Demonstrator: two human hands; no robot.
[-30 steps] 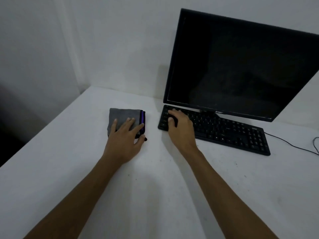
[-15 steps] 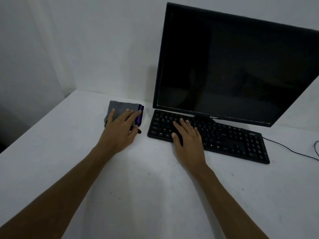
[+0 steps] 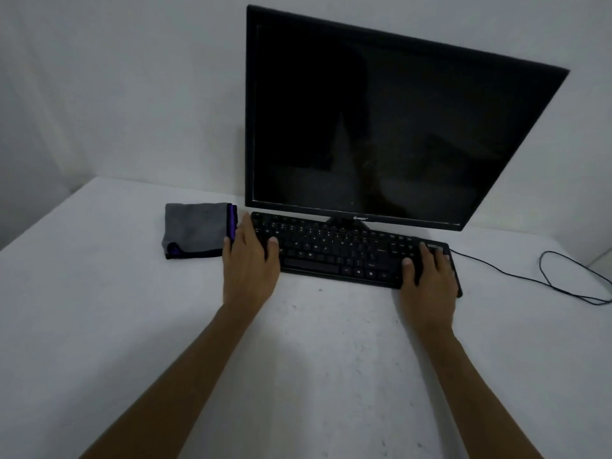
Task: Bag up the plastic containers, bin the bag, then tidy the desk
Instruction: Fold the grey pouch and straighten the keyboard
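Head view: my left hand [image 3: 250,260] and right hand [image 3: 430,276] each grip one end of the keyboard [image 3: 334,250], fingers curled over its edges. Long axis runs left-right, just below the monitor [image 3: 381,120]. Cloth [image 3: 195,230] lies just beside the left fingers. Probably squaring it next.
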